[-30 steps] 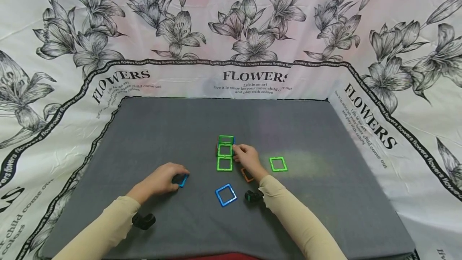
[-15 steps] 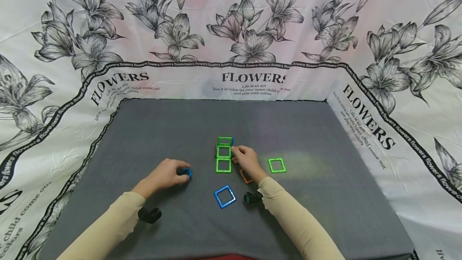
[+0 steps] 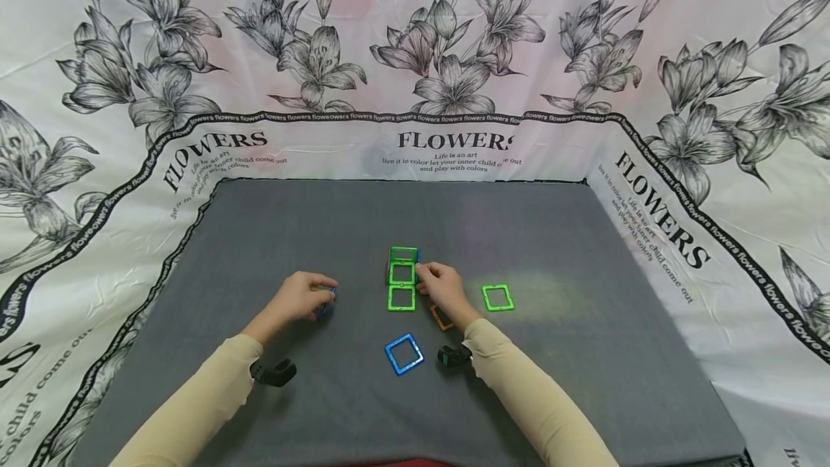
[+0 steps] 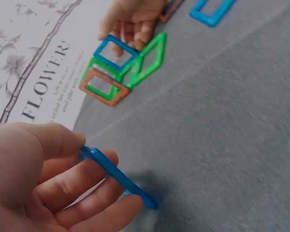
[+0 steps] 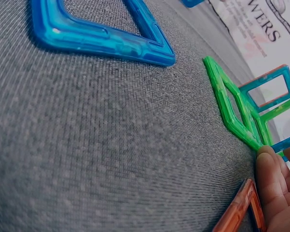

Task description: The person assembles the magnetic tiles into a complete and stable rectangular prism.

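Apparently mid-build, left hand (image 3: 298,295) pinches a blue plastic square (image 4: 117,174), seemingly needing alignment with the green-blue-orange plastic framework (image 3: 402,284) touching right hand (image 3: 444,287), grip unclear.

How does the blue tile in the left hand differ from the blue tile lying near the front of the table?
The held blue tile is gripped by the left hand; the loose blue tile is untouched. The held one is tilted, while the loose one lies flat. In the head view, fingers mostly hide the held tile, whereas the loose tile shows its whole square frame. Both are blue.
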Demonstrator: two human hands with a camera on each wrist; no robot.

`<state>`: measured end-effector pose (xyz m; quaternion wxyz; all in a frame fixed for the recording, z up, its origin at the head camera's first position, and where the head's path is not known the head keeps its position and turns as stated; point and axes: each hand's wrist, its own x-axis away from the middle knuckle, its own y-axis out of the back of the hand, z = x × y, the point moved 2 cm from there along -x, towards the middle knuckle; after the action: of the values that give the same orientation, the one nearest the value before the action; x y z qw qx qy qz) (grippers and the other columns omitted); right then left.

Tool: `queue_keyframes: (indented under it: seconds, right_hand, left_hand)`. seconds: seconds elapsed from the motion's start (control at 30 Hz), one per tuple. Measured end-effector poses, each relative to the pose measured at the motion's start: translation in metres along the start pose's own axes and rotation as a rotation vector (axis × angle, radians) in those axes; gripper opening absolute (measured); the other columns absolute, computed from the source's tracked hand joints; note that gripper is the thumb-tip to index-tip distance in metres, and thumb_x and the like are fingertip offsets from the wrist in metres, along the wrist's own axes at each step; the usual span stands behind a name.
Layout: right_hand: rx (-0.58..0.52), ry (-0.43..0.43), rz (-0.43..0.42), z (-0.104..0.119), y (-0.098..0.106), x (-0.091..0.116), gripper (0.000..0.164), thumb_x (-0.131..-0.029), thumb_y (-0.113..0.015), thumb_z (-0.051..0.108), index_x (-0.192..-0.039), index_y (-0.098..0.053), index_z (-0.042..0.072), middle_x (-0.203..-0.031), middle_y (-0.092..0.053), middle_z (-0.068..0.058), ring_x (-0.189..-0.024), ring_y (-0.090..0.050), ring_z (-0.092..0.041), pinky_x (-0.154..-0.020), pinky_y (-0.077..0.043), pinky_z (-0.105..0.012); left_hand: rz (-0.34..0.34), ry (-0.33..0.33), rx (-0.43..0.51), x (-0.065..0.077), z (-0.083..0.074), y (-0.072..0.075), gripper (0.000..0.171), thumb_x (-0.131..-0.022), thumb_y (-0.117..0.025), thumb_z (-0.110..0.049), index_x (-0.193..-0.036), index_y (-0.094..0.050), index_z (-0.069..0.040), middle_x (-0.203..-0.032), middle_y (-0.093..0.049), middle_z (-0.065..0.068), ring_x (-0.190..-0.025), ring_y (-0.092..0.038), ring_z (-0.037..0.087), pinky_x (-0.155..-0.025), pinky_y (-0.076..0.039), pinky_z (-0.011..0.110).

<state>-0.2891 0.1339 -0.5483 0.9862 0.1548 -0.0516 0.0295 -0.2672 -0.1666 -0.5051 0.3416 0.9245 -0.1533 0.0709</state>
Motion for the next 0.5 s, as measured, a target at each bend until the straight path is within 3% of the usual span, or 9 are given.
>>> queue_keyframes:
  seconds: [0.3, 0.5]
  right_hand:
    - [-0.007, 0.004, -0.007, -0.001, 0.001, 0.0, 0.038, -0.103, -0.059, 0.04, -0.116, -0.075, 0.008, -0.112, -0.073, -0.014, -0.091, -0.071, -0.018, -0.082, -0.061, -0.034]
    - [-0.011, -0.001, -0.002, -0.001, 0.0, 0.0, 0.039, -0.103, -0.059, 0.04, -0.117, -0.074, 0.007, -0.112, -0.073, -0.014, -0.092, -0.072, -0.019, -0.083, -0.061, -0.035]
  left_hand:
    - [0.045, 0.144, 0.363, -0.014, -0.009, -0.013, 0.046, -0.099, -0.064, -0.012, -0.14, -0.056, 0.005, -0.101, -0.078, 0.012, -0.084, -0.072, 0.013, -0.073, -0.063, 0.035]
    - [0.029, 0.168, 0.504, -0.024, -0.019, -0.03, 0.043, -0.098, -0.065, -0.01, -0.136, -0.056, 0.008, -0.102, -0.078, 0.01, -0.082, -0.072, 0.011, -0.075, -0.064, 0.034]
